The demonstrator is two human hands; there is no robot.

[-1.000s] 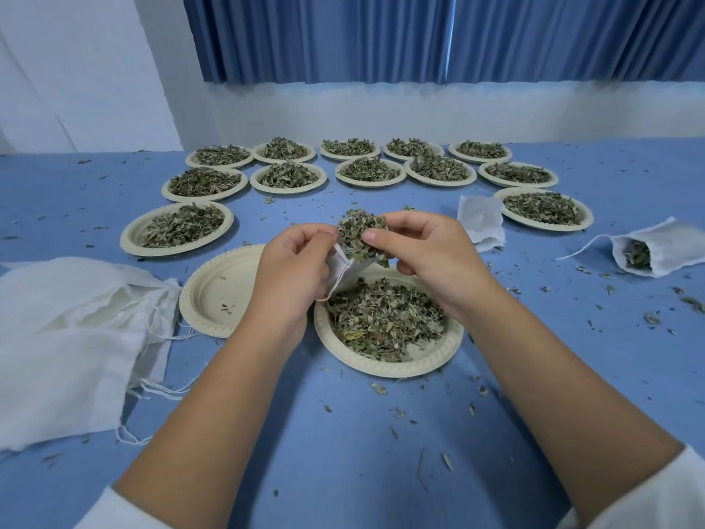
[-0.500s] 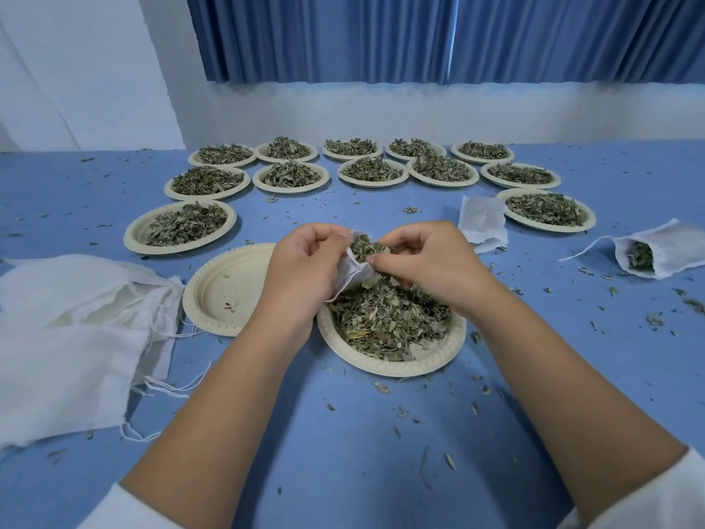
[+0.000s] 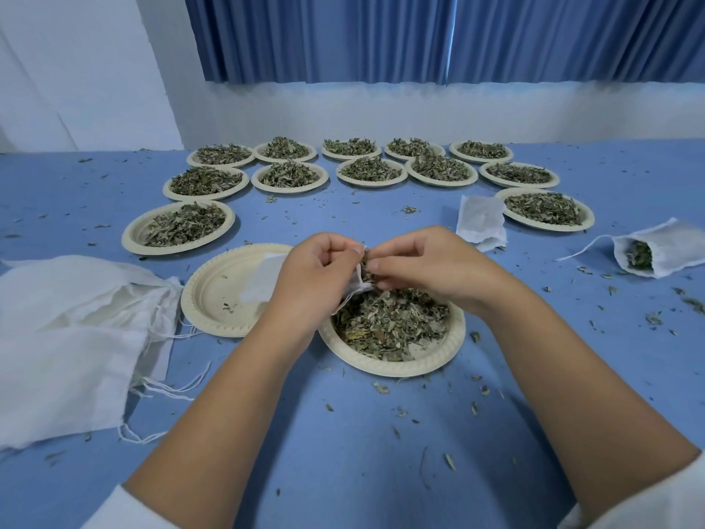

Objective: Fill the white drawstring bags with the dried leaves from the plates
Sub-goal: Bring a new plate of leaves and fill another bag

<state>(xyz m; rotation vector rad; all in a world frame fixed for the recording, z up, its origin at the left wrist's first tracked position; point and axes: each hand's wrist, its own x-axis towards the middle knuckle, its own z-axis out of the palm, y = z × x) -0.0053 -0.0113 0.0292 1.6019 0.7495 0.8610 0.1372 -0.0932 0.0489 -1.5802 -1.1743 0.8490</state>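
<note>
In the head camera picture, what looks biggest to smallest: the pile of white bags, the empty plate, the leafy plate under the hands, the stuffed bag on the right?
1. Pile of white bags.
2. Leafy plate and empty plate: about alike; the left hand hides part of the empty one.
3. Stuffed bag, smallest.

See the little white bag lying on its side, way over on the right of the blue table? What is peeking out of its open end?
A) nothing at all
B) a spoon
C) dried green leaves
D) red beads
C: the open mouth of the bag, which lies on its side on the table, shows dried leaves inside it.
</note>
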